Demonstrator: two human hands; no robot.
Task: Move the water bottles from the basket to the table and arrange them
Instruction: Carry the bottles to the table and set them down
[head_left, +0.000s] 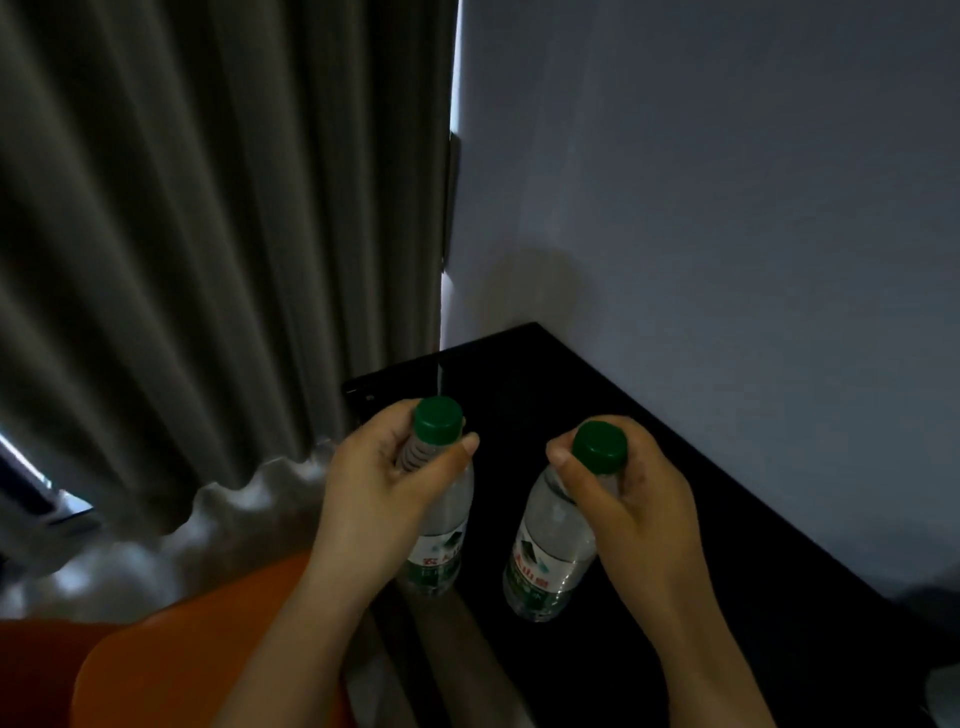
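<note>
Neck grips at the worktop (519, 374)
Left hand (384, 493) grips left bottle (447, 519), right hand (639, 499) right bottle (550, 561), by stiff necks (bodies likely slick, squashy).

Clear plastic bottles (444, 525), glossy black table (675, 519)

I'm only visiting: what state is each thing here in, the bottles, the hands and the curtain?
left bottle: green cap on, roughly upright, held at the neck by the table edge; base contact unclear.
right bottle: green cap on, roughly upright, held at the neck over the table.
left hand: grips the left bottle's neck.
right hand: grips the right bottle's neck.
curtain: drawn shut.
</note>
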